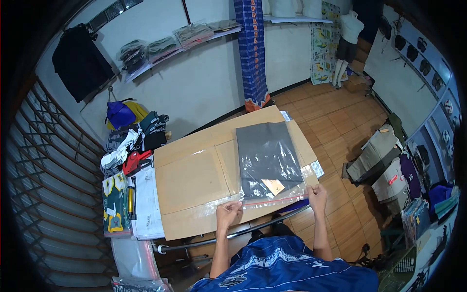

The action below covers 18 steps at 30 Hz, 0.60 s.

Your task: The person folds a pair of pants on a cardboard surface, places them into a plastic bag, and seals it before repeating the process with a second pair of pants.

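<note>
A folded dark grey garment [265,151] lies inside a clear plastic bag [260,201] on the cardboard-topped table [189,180]. A tan tag [273,186] shows near the garment's lower edge. Along the bag's near edge runs a red seal strip. My left hand [228,213] pinches the left corner of that edge. At the opposite corner my right hand [316,197] also has its fingers closed on the plastic. The bag's near edge is stretched between both hands.
Left of the cardboard are a red tape dispenser [136,162], a yellow-black pump [132,197], a packed green garment [116,204] and piled clothes [119,155]. A metal rail [233,236] runs along the table's front. Clothes stacks [377,153] stand right; a mannequin [348,44] stands behind.
</note>
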Each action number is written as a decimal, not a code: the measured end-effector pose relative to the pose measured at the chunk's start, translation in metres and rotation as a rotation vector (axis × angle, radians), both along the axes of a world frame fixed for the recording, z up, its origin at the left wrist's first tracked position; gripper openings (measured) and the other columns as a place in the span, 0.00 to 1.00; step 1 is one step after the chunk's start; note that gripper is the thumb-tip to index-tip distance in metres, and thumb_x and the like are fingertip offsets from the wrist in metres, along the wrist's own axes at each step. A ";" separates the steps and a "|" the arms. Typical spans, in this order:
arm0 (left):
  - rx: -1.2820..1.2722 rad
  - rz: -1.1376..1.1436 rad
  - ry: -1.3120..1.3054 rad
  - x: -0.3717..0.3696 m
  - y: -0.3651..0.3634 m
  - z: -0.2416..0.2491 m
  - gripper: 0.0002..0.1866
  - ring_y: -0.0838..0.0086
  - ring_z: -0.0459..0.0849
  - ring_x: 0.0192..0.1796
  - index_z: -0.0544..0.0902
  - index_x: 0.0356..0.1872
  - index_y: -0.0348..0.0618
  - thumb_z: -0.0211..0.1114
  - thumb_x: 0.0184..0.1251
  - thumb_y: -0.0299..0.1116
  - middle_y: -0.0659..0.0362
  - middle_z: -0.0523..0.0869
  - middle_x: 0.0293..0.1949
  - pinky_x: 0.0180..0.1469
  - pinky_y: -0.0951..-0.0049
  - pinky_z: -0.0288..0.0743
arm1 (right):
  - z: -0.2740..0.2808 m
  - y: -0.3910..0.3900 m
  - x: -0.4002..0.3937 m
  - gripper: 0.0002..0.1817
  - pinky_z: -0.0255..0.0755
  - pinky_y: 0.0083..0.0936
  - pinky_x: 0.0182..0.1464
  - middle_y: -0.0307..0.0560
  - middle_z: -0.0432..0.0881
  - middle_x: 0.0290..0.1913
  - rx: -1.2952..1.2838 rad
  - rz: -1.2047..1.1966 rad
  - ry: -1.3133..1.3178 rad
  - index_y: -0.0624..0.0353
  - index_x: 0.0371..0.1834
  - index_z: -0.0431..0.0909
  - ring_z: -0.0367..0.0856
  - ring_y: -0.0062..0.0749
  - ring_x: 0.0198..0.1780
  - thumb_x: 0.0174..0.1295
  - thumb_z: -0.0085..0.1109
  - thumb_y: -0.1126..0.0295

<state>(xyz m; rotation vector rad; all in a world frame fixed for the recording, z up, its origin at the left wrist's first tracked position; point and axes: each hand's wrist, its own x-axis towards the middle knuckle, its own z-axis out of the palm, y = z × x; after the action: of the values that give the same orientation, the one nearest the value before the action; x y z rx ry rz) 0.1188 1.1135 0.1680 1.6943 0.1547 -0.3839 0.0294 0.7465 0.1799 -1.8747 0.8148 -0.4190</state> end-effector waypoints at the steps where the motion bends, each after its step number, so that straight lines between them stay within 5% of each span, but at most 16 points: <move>1: 0.019 0.038 -0.082 0.006 0.001 -0.004 0.20 0.75 0.91 0.36 0.87 0.53 0.26 0.74 0.71 0.35 0.51 0.93 0.37 0.39 0.77 0.85 | 0.002 0.000 0.007 0.17 0.81 0.26 0.36 0.50 0.89 0.33 -0.149 -0.035 -0.039 0.67 0.43 0.80 0.89 0.29 0.32 0.66 0.72 0.63; 9: -0.107 0.058 -0.246 0.070 -0.043 0.011 0.34 0.68 0.88 0.54 0.73 0.69 0.22 0.76 0.69 0.33 0.43 0.87 0.57 0.56 0.71 0.82 | 0.021 0.006 0.103 0.30 0.81 0.42 0.52 0.64 0.89 0.46 -0.203 0.034 -0.060 0.65 0.59 0.77 0.90 0.53 0.49 0.57 0.78 0.63; 13: -0.011 0.033 -0.248 0.099 -0.058 0.010 0.34 0.72 0.88 0.47 0.74 0.68 0.22 0.76 0.70 0.36 0.47 0.91 0.49 0.49 0.73 0.82 | -0.008 -0.002 0.128 0.36 0.79 0.44 0.59 0.67 0.88 0.52 -0.307 0.059 -0.033 0.70 0.62 0.75 0.88 0.59 0.55 0.54 0.80 0.64; 18: -0.018 -0.082 0.024 0.114 -0.059 0.012 0.31 0.75 0.87 0.40 0.80 0.60 0.25 0.76 0.70 0.44 0.53 0.91 0.44 0.41 0.75 0.80 | -0.019 -0.042 0.113 0.35 0.80 0.32 0.54 0.56 0.88 0.49 0.184 0.290 -0.041 0.73 0.64 0.75 0.88 0.36 0.49 0.55 0.81 0.71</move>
<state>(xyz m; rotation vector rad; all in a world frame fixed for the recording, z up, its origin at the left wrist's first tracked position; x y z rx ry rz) 0.2331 1.0541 0.1799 1.6820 0.0992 -0.4663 0.1423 0.7046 0.1606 -1.7718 0.5241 -0.1932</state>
